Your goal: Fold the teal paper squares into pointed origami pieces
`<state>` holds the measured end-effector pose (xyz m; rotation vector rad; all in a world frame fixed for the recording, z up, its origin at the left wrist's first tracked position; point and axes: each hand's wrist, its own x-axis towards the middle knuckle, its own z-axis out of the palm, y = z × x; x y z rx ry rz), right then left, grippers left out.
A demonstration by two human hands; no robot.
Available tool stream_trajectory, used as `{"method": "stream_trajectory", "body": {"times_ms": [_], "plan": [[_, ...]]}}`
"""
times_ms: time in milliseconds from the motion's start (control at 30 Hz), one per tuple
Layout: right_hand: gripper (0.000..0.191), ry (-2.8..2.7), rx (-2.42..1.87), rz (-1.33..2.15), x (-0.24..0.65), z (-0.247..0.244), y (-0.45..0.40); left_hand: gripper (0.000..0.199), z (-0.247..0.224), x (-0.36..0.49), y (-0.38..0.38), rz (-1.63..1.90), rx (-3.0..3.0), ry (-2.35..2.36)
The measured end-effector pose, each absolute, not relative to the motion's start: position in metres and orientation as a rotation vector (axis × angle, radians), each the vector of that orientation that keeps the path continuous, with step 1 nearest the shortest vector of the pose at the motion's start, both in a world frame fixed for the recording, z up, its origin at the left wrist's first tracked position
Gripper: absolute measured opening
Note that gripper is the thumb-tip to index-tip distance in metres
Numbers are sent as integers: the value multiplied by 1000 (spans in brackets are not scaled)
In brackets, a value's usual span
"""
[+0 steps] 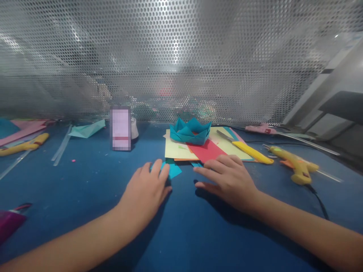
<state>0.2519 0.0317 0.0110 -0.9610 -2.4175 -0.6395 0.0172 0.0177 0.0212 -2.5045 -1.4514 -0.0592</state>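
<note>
My left hand (147, 189) is open, fingers a little bent and apart, right beside small teal paper scraps (174, 170). My right hand (229, 181) is open too, its fingers stretched over the near end of a red paper strip (205, 151). Whether the fingers touch the papers I cannot tell. A small dark spot shows at the right thumb tip, too blurred to name. Beyond both hands, a folded teal paper crown shape (190, 132) sits on a stack of coloured paper sheets (176, 151). A yellow utility knife (252, 152) lies across the stack's right side.
A yellow glue gun (297, 162) with a black cord lies at right, a pink glue gun (261, 129) behind it. A phone (121, 130) stands upright left of centre. Another yellow tool (34, 143), glue sticks (61, 147) and folded mint paper (87, 129) are leftward. Perforated metal (176, 56) closes the back.
</note>
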Motion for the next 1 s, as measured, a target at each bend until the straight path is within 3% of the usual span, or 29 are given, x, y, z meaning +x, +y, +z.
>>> {"method": "stream_trajectory", "body": {"times_ms": [233,367,467,533,767,867,1000], "plan": [[26,-2470,-735,-422,242,9,16,31,22,11,29,118,-2539,-1543],[24,-2508,-716,-345,243,6,16,47,24,8,34,106,-2597,-1537],[21,-2508,-695,-278,245,3,17,48,25,6,38,47,-2620,-1538],[18,-2489,-691,-207,245,3,19,41,26,7,38,-122,-2700,-1577],[25,-2307,-851,321,247,1,21,17,15,23,32,-1563,-3300,-2153],[20,-2280,-809,508,248,2,21,13,7,28,29,-1726,-3324,-2248],[11,-2243,-786,727,247,6,22,12,2,32,22,-1640,-3402,-2219]]}}
